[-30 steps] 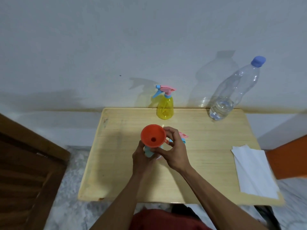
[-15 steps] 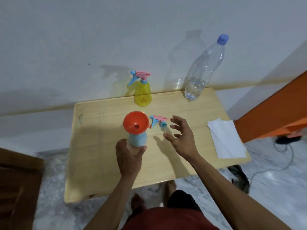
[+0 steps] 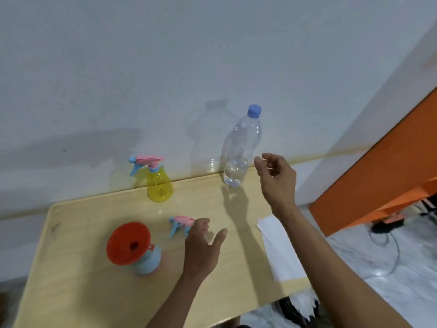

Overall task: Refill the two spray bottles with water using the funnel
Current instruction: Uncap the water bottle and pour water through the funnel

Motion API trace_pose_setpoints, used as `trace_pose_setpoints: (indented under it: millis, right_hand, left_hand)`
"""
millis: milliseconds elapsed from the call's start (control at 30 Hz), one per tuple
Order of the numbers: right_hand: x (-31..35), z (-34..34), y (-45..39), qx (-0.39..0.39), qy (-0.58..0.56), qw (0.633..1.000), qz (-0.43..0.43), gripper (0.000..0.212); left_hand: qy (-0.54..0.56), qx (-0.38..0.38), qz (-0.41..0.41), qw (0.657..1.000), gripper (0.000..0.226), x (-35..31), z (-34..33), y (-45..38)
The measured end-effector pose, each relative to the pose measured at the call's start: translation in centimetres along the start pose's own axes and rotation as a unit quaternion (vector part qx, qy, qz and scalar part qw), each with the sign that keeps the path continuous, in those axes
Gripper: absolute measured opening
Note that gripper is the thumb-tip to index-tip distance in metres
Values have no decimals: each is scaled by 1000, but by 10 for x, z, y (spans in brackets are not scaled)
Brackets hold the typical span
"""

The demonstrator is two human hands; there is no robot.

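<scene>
A red funnel (image 3: 128,243) sits in the neck of a light blue spray bottle (image 3: 148,262) at the table's front left. Its pink and blue spray head (image 3: 181,224) lies loose on the table beside it. A yellow spray bottle (image 3: 159,183) with its head on stands at the back. A clear water bottle (image 3: 241,147) with a blue cap, holding a little water, stands at the back right. My right hand (image 3: 277,177) is open in the air just right of the water bottle, apart from it. My left hand (image 3: 202,245) hovers open near the loose spray head.
The wooden table (image 3: 82,292) stands against a white wall. A white paper sheet (image 3: 277,247) lies at the table's right edge. An orange panel (image 3: 383,176) and a cable on the marble floor lie to the right.
My right hand has risen from near the loose spray head to beside the water bottle. My left hand has let go of the blue bottle and moved right. The view has swung right.
</scene>
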State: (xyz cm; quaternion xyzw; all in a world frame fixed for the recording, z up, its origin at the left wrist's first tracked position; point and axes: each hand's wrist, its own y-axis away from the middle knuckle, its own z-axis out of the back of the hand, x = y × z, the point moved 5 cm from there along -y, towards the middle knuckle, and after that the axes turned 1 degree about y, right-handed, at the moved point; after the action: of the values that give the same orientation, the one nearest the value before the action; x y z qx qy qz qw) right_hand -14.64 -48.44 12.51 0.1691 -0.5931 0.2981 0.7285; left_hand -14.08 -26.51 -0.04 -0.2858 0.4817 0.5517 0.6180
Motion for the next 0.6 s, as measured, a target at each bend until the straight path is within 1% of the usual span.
trace_pose_setpoints:
  millis: [167,267,333,400,500,600]
  right_hand:
    - [34,-2,-87,33,30,997,66,35]
    - [40,-13,-121,84,67,990,92,50]
    - [41,-21,-136,118,71,986,97,55]
    - [41,-27,-147,148,64,982,102,55]
    - [35,-34,-155,178,49,976,115,44]
    - [29,-39,-158,194,27,973,125,34]
  left_hand:
    - [26,-73,-60,995,64,-75,-40,-63]
    - [30,-90,-91,991,80,-112,-55,-107]
    - [30,-86,-96,991,87,-131,-63,-132]
    - [48,-62,-100,992,91,-144,-70,-150]
    - [64,-11,-122,990,91,-151,-76,-170]
    - [55,11,-143,988,87,-148,-79,-182]
